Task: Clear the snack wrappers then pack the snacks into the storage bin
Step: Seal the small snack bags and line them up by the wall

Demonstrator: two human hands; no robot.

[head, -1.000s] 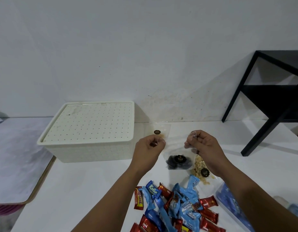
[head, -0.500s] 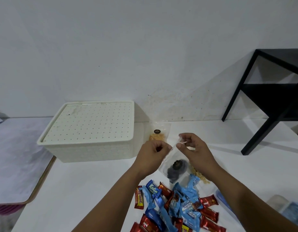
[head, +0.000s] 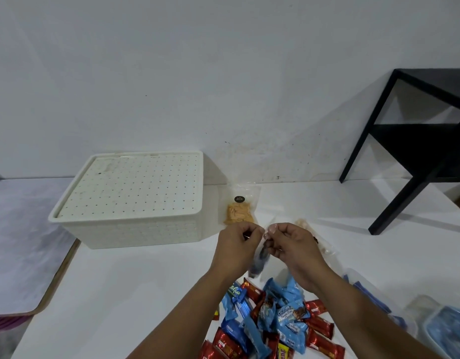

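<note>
You are holding a small clear pouch (head: 260,257) up above the white worktop (head: 135,288), both hands meeting at its top edge: your left hand (head: 236,248) is pinching the plastic with curled fingers (head: 252,233), and your right hand (head: 291,248) is pinching it just beside, thumb and forefinger closed on the film. The pouch is hanging between your wrists with something dark inside — it is blurred, so its contents are not readable. The cream storage bin (head: 135,203) is sitting at ten o'clock from your hands, its dotted lid (head: 135,185) still lying on top. At twelve o'clock, just beside the bin's right wall, a clear pouch of orange crackers (head: 239,212) is lying flat with a dark round label on it. At two o'clock, partly hidden behind your right hand, another clear bag with pale pieces (head: 324,246) is resting on the worktop. At six o'clock a loose heap of blue and red wrapped snack bars (head: 275,322) is spreading out under your forearms. At four o'clock clear containers with blue contents (head: 443,330) are sitting near the edge — and a black side table (head: 417,141) is standing at one o'clock against the wall.
</note>
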